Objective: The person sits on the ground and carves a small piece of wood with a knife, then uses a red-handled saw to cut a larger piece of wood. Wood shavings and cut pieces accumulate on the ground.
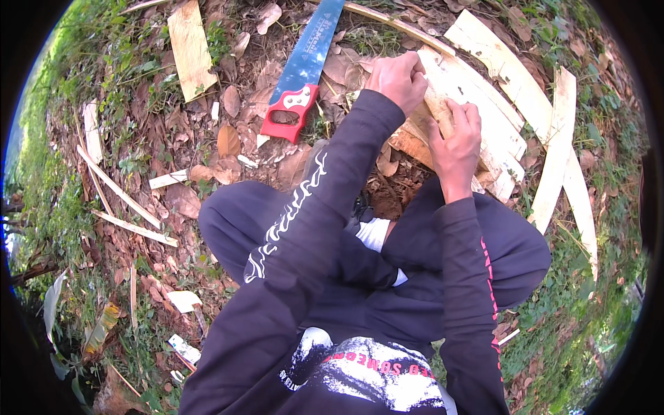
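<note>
From the head view, the person crouches over leaf-strewn ground, both forearms in dark sleeves reaching forward. The left hand (pixel 398 79) is a closed fist wrapped around the upper end of a short pale length of split wood (pixel 437 105). The right hand (pixel 456 142) closes its grip lower on the same piece, fingers curled round it. The piece lies tilted between the two hands, above a stack of long pale curved wooden slats (pixel 505 90) that fans out to the right on the ground. Whether either hand also holds a small tool I cannot tell — the fists hide it.

Just left of the left forearm lies a handsaw with a blue blade and a red plastic handle (pixel 294 111), teeth exposed, handle toward the person. Loose offcuts — a flat pale wooden board (pixel 190 45) and thin pale wood strips (pixel 117 190) — lie scattered among the dry brown leaves (pixel 228 142).

What could go wrong, as I judge it: the split wood looks raw-edged, so bare hands sliding along it could take splinters. The two grips sit close together; if the piece twists or snaps, one fist may strike the other or the slats below. The saw lies near the left elbow and knee, so a backward shift of that arm could meet the teeth. Dry leaves under a crouch give poor footing.
</note>
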Tool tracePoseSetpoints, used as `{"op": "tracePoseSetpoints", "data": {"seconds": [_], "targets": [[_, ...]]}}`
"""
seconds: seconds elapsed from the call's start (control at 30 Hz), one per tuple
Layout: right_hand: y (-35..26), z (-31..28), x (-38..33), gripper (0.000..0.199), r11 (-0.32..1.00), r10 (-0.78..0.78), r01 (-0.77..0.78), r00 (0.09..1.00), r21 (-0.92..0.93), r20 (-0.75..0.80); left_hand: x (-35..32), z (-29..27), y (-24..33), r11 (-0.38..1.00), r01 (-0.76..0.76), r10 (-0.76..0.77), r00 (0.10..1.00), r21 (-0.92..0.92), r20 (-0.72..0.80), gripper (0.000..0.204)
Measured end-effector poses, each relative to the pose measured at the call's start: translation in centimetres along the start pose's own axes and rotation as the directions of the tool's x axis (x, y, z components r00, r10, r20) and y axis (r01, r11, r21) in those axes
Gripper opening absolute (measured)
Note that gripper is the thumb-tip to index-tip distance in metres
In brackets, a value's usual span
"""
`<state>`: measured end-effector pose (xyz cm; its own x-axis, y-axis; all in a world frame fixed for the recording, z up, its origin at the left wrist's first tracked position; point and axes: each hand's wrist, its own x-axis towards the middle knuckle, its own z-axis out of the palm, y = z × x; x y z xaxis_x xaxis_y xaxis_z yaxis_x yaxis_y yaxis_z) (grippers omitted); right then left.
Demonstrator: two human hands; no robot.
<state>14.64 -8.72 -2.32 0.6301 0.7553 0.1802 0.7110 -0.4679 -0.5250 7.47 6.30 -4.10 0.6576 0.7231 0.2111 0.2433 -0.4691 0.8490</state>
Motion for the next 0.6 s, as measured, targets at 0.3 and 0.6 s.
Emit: {"op": "tracePoseSetpoints", "data": {"seconds": [0.3,0.6], "targets": [[0.1,0.0,-0.1,0.041,1.000,-0.011,0.011,1.000,-0.014,-0.013,1.1,1.4,-0.8,0.991,-0.012,0.002,0.997,0.132,0.075,0.014],[-0.2,-0.1,-0.2,0.041,1.000,0.017,-0.017,1.000,-0.005,0.016,-0.5,-0.1,-0.4,0.983,0.100,-0.134,0.962,0.153,0.237,0.016]]}}
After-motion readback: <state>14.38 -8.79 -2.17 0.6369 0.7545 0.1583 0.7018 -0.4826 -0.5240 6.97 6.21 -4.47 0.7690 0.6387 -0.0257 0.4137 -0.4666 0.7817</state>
